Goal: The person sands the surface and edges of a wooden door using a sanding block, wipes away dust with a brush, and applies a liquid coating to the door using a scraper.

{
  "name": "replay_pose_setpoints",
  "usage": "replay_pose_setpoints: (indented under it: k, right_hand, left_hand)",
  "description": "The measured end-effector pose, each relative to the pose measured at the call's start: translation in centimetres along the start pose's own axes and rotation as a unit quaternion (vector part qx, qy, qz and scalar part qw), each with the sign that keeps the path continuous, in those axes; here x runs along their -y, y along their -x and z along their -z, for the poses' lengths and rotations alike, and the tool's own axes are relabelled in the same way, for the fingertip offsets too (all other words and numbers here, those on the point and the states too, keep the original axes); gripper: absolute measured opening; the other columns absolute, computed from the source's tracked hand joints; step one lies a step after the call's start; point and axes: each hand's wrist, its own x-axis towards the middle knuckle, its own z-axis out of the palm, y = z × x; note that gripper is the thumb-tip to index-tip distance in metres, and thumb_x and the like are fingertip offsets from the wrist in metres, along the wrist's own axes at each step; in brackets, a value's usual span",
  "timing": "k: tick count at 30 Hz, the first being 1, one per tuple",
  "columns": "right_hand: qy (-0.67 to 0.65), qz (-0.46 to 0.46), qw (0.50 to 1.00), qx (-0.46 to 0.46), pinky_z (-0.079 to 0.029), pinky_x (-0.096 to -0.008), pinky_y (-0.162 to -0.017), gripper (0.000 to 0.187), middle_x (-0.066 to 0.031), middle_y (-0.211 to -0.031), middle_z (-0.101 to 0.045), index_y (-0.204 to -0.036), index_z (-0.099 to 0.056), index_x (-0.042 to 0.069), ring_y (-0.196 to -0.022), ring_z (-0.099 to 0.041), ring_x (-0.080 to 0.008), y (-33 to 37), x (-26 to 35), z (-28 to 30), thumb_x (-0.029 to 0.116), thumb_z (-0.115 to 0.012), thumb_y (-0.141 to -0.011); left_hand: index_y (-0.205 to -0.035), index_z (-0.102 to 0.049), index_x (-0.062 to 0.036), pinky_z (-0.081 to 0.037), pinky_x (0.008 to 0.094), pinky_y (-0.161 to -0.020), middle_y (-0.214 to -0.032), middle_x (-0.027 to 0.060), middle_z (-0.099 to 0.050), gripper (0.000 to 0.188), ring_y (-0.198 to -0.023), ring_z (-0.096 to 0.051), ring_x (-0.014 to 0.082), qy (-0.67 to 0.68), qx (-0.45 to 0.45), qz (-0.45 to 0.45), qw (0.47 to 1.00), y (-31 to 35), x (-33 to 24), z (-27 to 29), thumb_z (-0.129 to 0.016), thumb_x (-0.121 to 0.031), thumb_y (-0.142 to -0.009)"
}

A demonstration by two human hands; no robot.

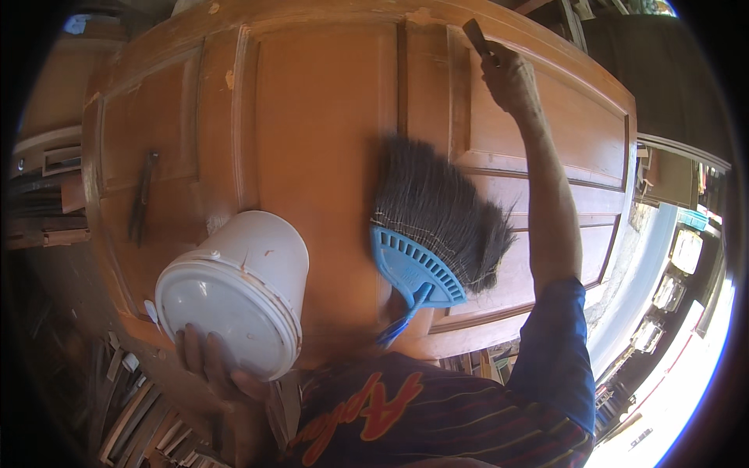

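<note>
A white plastic bucket (269, 242) with a lid (226, 300) is at the left, over a brown panelled wooden door (324, 117). My left hand (211, 359) touches the lower part of the lid with its fingers stretched out and slightly blurred. Up at the far right of the door, my right hand (511, 78) is closed around a short, dark, flat tool (476, 37); its kind is unclear. Between my arms is a broom (417, 265) with a light blue plastic head and black bristles, its handle pointing toward me.
A long dark fitting (143, 199) shows on the door's left side. Wood strips (133, 413) are piled below at left. Pale containers (667, 292) stand in a row by the bright right side. Boards (58, 214) are stacked at the far left.
</note>
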Motion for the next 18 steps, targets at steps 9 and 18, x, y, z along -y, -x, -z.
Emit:
replay_pose_setpoints:
  k: [9,18]
  right_hand:
    - [-0.069,-0.043,0.995,-0.061,-0.058,-0.0516,-0.084,0.039,-0.0228,-0.094,-0.075,-0.121,-0.074,0.011,-0.091,-0.073,-0.0418,0.7,4.2,-2.7,0.029,-0.053,-0.094]
    - [-0.007,-0.092,0.989,0.114,-0.062,-0.043,-0.076,0.017,-0.0223,-0.096,-0.075,-0.083,-0.074,0.001,-0.087,-0.076,-0.0305,-1.7,8.4,-1.9,0.016,-0.068,-0.088]
  left_hand:
    - [-0.132,-0.059,0.007,-0.039,0.0661,-0.115,-0.144,0.0289,-0.055,0.058,-0.136,-0.048,0.0494,0.081,-0.101,0.057,0.99,1.4,0.6,-2.9,-0.028,-0.034,-0.105]
    - [-0.128,-0.06,0.0088,-0.041,0.0661,-0.114,-0.139,0.0301,-0.057,0.057,-0.133,-0.051,0.0483,0.087,-0.122,0.048,0.988,0.9,0.6,-3.2,-0.029,-0.033,-0.105]
